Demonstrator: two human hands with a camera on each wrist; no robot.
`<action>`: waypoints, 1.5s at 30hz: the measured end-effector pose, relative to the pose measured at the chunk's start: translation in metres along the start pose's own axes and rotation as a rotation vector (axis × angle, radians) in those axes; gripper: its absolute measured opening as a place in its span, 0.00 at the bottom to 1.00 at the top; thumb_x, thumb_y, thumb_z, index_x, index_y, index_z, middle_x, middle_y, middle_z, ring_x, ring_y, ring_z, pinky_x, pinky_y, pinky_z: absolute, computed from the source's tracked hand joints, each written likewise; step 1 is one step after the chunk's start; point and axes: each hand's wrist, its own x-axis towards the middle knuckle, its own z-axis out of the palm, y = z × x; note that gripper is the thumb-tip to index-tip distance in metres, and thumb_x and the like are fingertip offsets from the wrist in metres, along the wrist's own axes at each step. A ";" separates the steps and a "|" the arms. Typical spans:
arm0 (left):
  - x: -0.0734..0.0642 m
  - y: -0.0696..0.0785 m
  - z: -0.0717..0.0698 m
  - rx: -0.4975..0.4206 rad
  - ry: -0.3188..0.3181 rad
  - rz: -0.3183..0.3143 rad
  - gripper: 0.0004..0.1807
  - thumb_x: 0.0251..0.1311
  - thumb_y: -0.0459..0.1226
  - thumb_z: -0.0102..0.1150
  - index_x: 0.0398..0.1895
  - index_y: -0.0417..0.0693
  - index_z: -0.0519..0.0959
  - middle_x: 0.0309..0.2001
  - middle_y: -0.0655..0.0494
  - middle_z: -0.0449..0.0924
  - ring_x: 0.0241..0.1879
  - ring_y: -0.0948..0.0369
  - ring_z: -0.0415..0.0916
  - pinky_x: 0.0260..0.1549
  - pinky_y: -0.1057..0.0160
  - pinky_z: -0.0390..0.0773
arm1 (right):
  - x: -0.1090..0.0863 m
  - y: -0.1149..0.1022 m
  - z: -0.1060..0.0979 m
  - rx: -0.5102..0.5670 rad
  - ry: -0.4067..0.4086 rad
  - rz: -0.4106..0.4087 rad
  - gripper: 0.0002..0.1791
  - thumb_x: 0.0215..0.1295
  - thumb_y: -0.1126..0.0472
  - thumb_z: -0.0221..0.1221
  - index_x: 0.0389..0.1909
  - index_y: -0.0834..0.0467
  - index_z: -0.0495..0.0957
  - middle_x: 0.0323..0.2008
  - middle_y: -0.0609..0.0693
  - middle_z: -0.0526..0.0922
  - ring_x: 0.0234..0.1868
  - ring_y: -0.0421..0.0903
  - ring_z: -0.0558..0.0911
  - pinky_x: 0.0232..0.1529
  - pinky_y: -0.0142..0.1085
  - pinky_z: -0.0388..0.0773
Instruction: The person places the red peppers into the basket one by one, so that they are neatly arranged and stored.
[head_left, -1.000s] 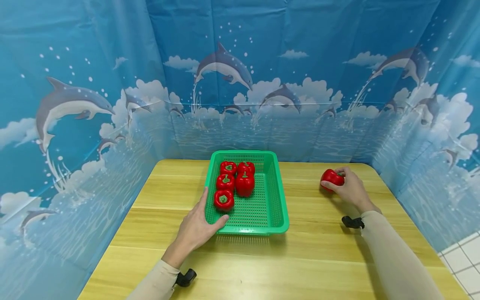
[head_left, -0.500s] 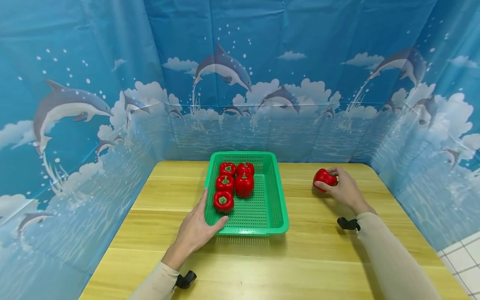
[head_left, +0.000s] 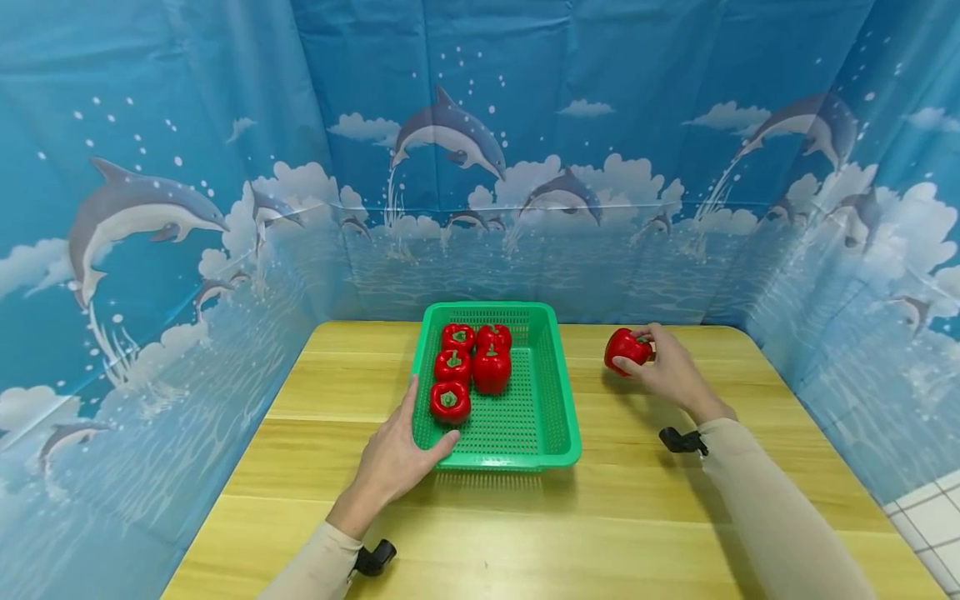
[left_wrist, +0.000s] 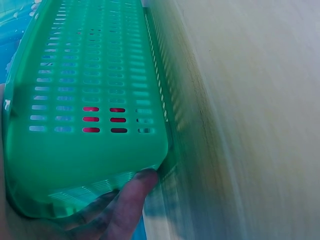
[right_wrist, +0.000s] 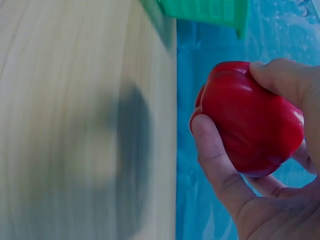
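A red bell pepper (head_left: pixel 628 350) is in my right hand (head_left: pixel 672 373), to the right of the green basket (head_left: pixel 566 408). Thumb and fingers grip its sides, and in the right wrist view the pepper (right_wrist: pixel 250 117) is raised off the table, its shadow apart from it. My left hand (head_left: pixel 397 454) rests at the basket's front left corner, index finger along the left side and thumb at the front rim. Its fingertips (left_wrist: pixel 135 192) touch the basket's outer wall (left_wrist: pixel 90 155) in the left wrist view. Several red peppers (head_left: pixel 491 369) stand in the basket's left and back part.
The basket stands on a wooden table (head_left: pixel 495 533), near its back edge. Behind and at both sides hangs a blue curtain (head_left: pixel 480 250) printed with dolphins. A black wrist camera (head_left: pixel 682 440) is worn on each arm.
My right hand has carried the pepper leftward, toward the basket, and slightly up. The left hand and the peppers in the basket have kept their places.
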 end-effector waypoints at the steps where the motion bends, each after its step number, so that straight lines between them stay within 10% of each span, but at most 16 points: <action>1: 0.000 0.000 -0.001 0.000 0.001 0.001 0.66 0.73 0.74 0.66 1.00 0.59 0.43 0.92 0.39 0.64 0.84 0.29 0.72 0.75 0.22 0.78 | 0.001 -0.003 0.000 -0.001 0.000 -0.010 0.38 0.85 0.45 0.70 0.78 0.68 0.70 0.74 0.74 0.78 0.66 0.70 0.84 0.60 0.58 0.89; 19: 0.001 0.001 0.000 -0.013 -0.010 -0.010 0.66 0.73 0.71 0.68 1.01 0.61 0.42 0.93 0.41 0.63 0.85 0.30 0.72 0.76 0.23 0.77 | -0.010 -0.057 0.007 -0.012 -0.016 -0.094 0.33 0.84 0.53 0.72 0.76 0.67 0.72 0.72 0.70 0.80 0.65 0.71 0.86 0.64 0.66 0.89; 45: -0.001 0.001 -0.001 0.006 -0.005 -0.003 0.67 0.73 0.72 0.68 1.01 0.58 0.43 0.91 0.38 0.65 0.83 0.29 0.73 0.75 0.23 0.79 | -0.018 -0.120 0.012 -0.032 -0.031 -0.204 0.32 0.79 0.56 0.76 0.75 0.61 0.74 0.69 0.64 0.77 0.61 0.59 0.83 0.51 0.47 0.94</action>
